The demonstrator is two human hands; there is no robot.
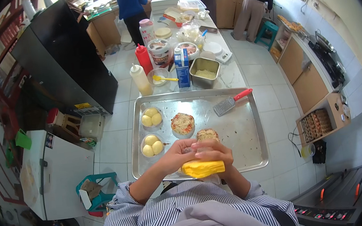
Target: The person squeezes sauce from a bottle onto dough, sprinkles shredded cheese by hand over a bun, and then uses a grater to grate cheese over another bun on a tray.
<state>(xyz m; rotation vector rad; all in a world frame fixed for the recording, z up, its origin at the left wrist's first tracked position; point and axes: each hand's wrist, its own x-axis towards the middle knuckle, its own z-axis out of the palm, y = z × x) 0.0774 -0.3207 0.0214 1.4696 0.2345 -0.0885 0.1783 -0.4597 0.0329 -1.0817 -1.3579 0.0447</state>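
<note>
Both my hands meet over the near edge of a large metal baking tray [243, 129]. My right hand [214, 151] is closed around a clear plastic wrap that shows a yellow block, perhaps cheese [204, 168], below the fingers. My left hand [183, 153] touches the upper part of the wrap with its fingertips. Just beyond the hands lies a round bun with shredded topping [207, 134], partly hidden. A second topped bun [182, 124] is up and left of it. Two plain three-ball dough buns [151, 117] in paper cups sit at the tray's left. A red-handled metal grater [225, 106] lies at the upper right.
Past the tray, a marble counter [233, 75] holds a squeeze bottle [140, 79], a red bottle [143, 58], a blue carton [182, 67], a metal container [205, 73] and a bowl with a yellow brush [165, 78]. Several people stand farther back. A dark refrigerator [70, 55] is at the left.
</note>
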